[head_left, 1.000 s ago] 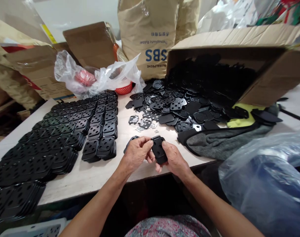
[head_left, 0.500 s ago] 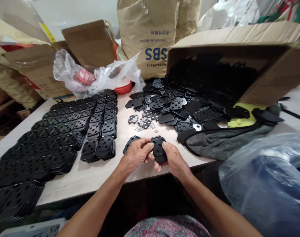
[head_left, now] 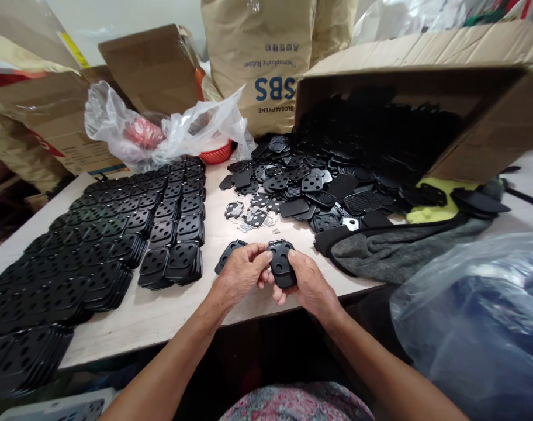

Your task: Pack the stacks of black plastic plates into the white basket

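Left hand (head_left: pixel 244 270): grip pinched the black plate (head_left: pixel 281 264), left edge.
Right hand (head_left: pixel 311 279): grip pinched its right side.
Black stacks (head_left: pixel 117 248): stood at left.

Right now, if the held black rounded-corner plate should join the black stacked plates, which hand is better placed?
Probably the left hand: it is nearer the black stacked plates and beside the left edge of the black rounded-corner plate. The right hand grips it but sits farther away.
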Demonstrator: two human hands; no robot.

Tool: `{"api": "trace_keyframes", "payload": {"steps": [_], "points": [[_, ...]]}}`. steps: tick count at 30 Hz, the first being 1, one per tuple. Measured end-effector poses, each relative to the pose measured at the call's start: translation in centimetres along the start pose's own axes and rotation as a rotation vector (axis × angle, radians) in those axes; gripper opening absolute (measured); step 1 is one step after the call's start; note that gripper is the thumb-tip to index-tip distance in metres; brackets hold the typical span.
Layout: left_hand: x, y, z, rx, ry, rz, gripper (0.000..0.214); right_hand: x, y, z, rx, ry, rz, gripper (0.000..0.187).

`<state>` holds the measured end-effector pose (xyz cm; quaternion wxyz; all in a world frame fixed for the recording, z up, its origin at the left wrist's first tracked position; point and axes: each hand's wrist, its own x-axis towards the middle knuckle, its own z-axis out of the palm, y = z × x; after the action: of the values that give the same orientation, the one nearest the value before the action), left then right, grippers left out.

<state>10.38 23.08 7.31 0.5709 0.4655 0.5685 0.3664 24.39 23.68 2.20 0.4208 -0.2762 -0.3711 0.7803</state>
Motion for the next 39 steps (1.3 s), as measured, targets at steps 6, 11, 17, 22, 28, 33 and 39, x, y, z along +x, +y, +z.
{"api": "trace_keyframes", "payload": {"steps": [6,11,17,22,28,33,39], "points": [[0.0,0.0,0.1,-0.004,0.001,0.003,0.017,0.0,-0.2,0.0,0.005,-0.024,-0.001,0.047],[0.2,0.0,0.1,-0.002,0.005,-0.005,0.016,0.1,-0.2,-0.1,-0.001,-0.036,-0.003,0.049],[0.0,-0.1,0.2,0.035,0.000,0.001,0.017,0.0,0.0,0.0,-0.006,-0.002,0.003,0.048],[0.4,2.1,-1.2,0.415,0.153,0.166,0.020,-0.6,0.7,0.4,0.013,0.291,-0.240,0.040],[5.0,3.0,-2.5,0.995,0.274,0.373,0.010,-0.2,1.1,0.3,0.085,0.449,-0.362,0.038],[8.1,2.0,-1.4,1.192,0.197,0.319,0.017,0.2,0.7,0.1,0.175,0.462,-0.330,0.041],[10.0,1.2,-1.1,1.231,0.166,0.299,0.018,0.2,0.9,0.0,0.189,0.419,-0.313,0.042]]}}
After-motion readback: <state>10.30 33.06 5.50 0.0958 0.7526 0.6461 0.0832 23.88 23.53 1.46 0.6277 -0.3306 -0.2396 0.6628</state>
